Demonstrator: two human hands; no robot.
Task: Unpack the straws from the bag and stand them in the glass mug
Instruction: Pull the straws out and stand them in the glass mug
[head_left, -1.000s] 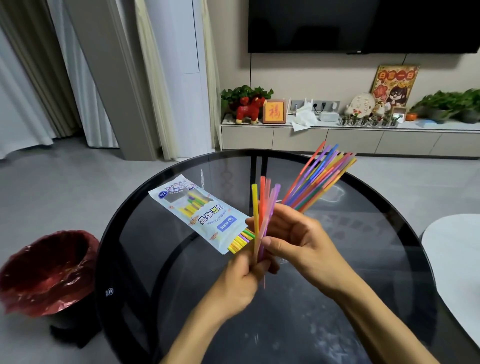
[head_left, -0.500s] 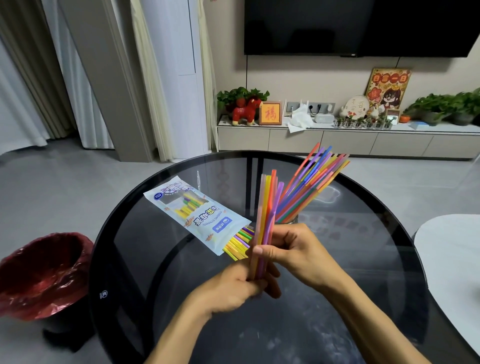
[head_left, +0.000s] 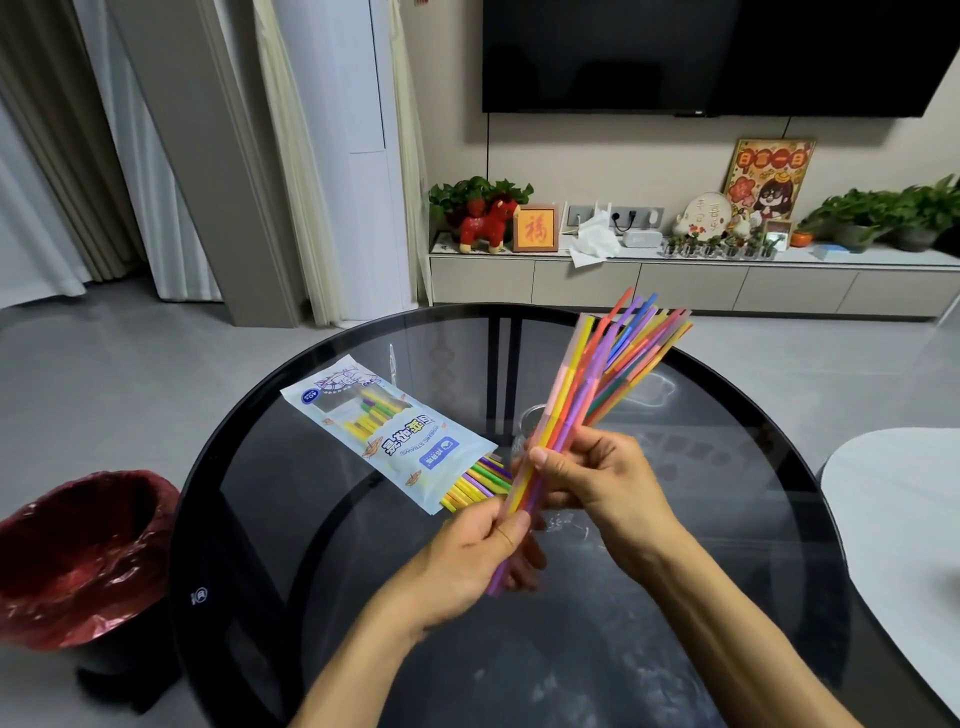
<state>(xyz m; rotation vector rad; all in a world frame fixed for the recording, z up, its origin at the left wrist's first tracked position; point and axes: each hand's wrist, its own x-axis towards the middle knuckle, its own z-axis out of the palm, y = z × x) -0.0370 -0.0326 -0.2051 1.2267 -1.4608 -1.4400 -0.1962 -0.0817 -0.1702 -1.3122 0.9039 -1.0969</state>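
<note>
A bundle of coloured straws (head_left: 576, 410) was held above the middle of the round dark glass bench (head_left: 249, 519), tilted so the upper ends fanned toward the far right edge. Pink, yellow, orange, red, purple, blue and green ones showed in it. The right hand (head_left: 597, 478) had its fingers (head_left: 545, 460) clamped around the bundle partway up, thumb pressed across the front. The left hand (head_left: 467, 556) pinched the lower ends, its fingers closed on them, with a purple tip sticking out below.

Just behind the hands a glass mug (head_left: 530, 426) stood on the bench, mostly hidden by the straws and fingers; only part of its clear rim showed, and I could not tell whether any straws stood in it.

Near the left of the bench lay the bag (head_left: 384, 431), flat and angled, its open end toward the hands, with more straws (head_left: 478, 480) poking out of it. Its white-and-blue print carried large yellow Chinese characters, a blue logo patch, and small Latin lettering too blurred to read.

On the floor left of the bench stood a bin lined with a red plastic bag (head_left: 78, 551). Along the far wall ran a low cabinet (head_left: 675, 286) carrying a red toy horse (head_left: 488, 226) and a framed "福" sign (head_left: 535, 228).
</note>
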